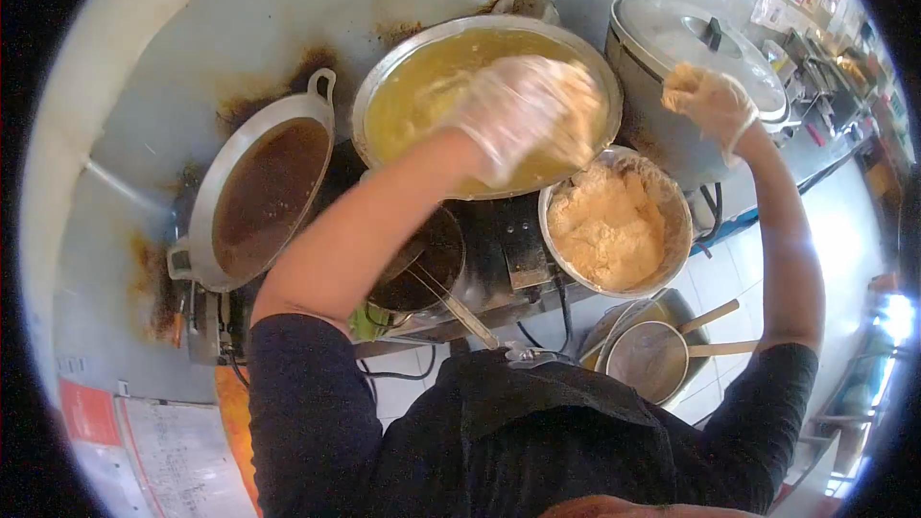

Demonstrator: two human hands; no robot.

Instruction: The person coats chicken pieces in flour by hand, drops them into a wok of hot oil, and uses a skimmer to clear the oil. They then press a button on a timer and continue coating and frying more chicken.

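My left hand (513,113), in a clear plastic glove, is over the wide pan of yellow oil (408,110). Its fingers are smeared by motion, and a tan, flour-coated mass (576,120) shows at them; I cannot tell whether that is a held piece or caked fingers. Off to the right, my gloved right hand (715,105) is raised in front of the large lidded pot (638,86), its flour-caked fingers curled in. Below and between the hands stands a bowl of clumpy orange-tan flour (609,221).
A two-handled pan of brown liquid (271,197) stands at the left. Near my body are a dark pot (436,249) with a metal handle across it and a wooden-handled strainer (649,360) over a container. Black cables (564,317) hang by the stove's front edge.
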